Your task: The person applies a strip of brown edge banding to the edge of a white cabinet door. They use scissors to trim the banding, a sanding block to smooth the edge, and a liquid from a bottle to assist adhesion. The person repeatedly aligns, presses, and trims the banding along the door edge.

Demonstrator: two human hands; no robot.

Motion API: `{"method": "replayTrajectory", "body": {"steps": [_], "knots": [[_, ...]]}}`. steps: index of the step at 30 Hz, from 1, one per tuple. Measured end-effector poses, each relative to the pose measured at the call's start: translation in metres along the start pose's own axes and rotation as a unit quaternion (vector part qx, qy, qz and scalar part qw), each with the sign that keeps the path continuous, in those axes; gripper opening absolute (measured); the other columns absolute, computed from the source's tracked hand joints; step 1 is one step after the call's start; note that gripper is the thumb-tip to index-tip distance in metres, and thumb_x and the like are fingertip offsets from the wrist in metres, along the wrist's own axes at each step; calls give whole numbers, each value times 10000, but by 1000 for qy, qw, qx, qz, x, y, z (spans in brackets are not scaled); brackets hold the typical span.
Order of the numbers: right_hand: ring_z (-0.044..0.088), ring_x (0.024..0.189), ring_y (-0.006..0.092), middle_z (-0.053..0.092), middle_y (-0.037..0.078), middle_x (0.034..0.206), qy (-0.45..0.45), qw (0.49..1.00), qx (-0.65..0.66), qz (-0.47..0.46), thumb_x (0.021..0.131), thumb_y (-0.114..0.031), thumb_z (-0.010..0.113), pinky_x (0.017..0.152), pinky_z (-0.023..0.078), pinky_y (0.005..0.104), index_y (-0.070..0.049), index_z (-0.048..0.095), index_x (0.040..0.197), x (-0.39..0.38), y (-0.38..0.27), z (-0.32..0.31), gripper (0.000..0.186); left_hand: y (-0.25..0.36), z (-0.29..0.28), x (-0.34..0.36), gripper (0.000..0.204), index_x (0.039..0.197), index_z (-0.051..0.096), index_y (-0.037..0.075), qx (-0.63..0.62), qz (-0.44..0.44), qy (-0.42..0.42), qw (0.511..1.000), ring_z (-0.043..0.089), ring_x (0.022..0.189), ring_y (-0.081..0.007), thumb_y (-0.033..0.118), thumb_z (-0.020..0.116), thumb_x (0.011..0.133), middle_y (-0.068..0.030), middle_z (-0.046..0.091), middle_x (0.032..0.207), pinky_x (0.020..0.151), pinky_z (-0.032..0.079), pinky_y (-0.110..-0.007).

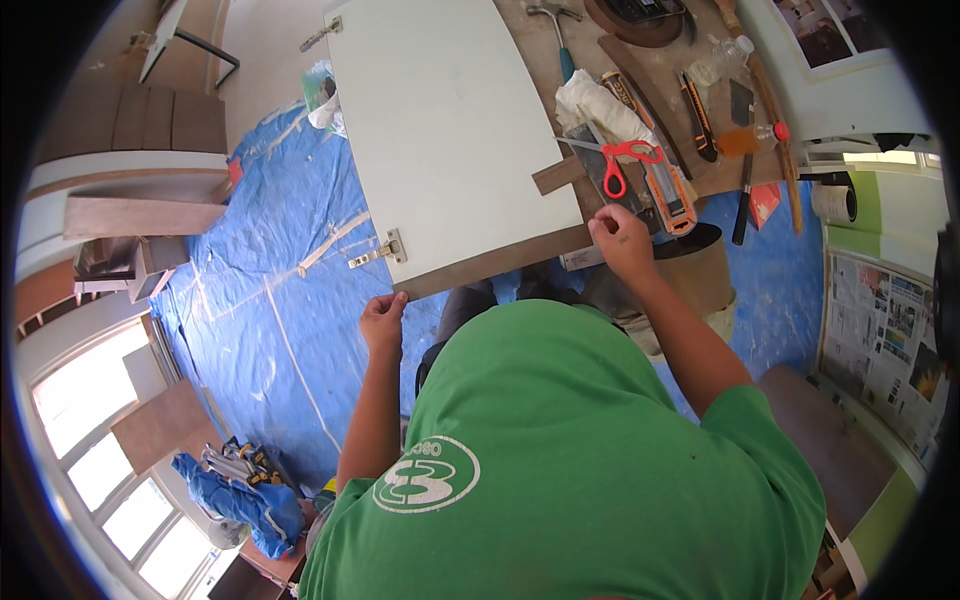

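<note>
A white cabinet door panel (450, 130) lies on the bench in front of me, with a metal hinge (380, 249) near its left corner and another hinge (321, 34) farther up the same side. Along its near edge runs a dark brown edge strip (490, 267). My left hand (382, 322) is closed, thumb and finger pinching the strip's left end at the corner. At the opposite end, my right hand (624, 243) is closed with its fingertips together beside the strip; whatever they pinch is hidden. Red-handled scissors (607, 151) lie just beyond it, by a short brown offcut (558, 176).
On the bench's right side are a hammer (566, 62), a white cloth (600, 105), an orange cutter knife (697, 115), a clear bottle (722, 62) and a bottle of orange liquid (742, 141). Blue sheeting (250, 320) covers the floor. A brown bin (693, 265) stands beneath my right forearm.
</note>
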State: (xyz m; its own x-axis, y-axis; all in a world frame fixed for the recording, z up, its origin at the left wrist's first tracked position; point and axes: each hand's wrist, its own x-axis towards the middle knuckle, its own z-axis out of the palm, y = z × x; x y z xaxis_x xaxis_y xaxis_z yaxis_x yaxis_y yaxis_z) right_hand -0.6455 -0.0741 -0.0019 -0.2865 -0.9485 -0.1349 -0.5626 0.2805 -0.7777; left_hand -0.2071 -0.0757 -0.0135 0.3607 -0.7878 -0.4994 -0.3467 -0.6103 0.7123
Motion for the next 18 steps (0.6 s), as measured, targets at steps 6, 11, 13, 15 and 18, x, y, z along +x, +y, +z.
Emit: {"method": "replayTrajectory", "body": {"steps": [6, 11, 13, 15, 18], "knots": [[542, 1128, 316, 596, 108, 1188, -1, 928, -254, -272, 803, -55, 658, 954, 466, 433, -113, 683, 1184, 66, -39, -17, 386, -6, -1, 9, 283, 906, 719, -24, 20, 31, -3, 999, 578, 661, -100, 229, 832, 848, -41, 686, 756, 621, 467, -269], [502, 1167, 327, 560, 120, 1201, -59, 915, -292, -273, 793, -58, 628, 956, 448, 469, -127, 689, 1133, 96, -31, -3, 352, -3, -2, 11, 287, 899, 720, -26, 36, 44, -12, 998, 592, 665, -106, 234, 828, 848, -48, 695, 761, 634, 487, -275], [504, 1156, 324, 560, 119, 1173, -59, 915, -292, -273, 787, -49, 626, 939, 449, 459, -108, 670, 1034, 102, -33, -2, 258, -8, -1, 11, 284, 899, 720, -24, 33, 43, -2, 999, 596, 664, -111, 235, 826, 849, -47, 695, 760, 639, 493, -276], [506, 1152, 321, 559, 114, 1172, -51, 917, -273, -286, 770, -70, 658, 922, 455, 464, -103, 665, 1016, 102, -34, -1, 248, -15, -3, 8, 283, 903, 720, -22, 23, 38, 1, 999, 601, 669, -116, 236, 825, 850, -48, 697, 766, 645, 498, -277], [536, 1102, 329, 582, 121, 1109, -13, 940, -201, -276, 732, -149, 746, 907, 461, 469, -84, 647, 1002, 95, -39, -9, 294, -14, -5, 3, 288, 917, 718, -20, 3, 29, -3, 1000, 609, 687, -123, 239, 827, 852, -52, 702, 790, 653, 502, -277]]}}
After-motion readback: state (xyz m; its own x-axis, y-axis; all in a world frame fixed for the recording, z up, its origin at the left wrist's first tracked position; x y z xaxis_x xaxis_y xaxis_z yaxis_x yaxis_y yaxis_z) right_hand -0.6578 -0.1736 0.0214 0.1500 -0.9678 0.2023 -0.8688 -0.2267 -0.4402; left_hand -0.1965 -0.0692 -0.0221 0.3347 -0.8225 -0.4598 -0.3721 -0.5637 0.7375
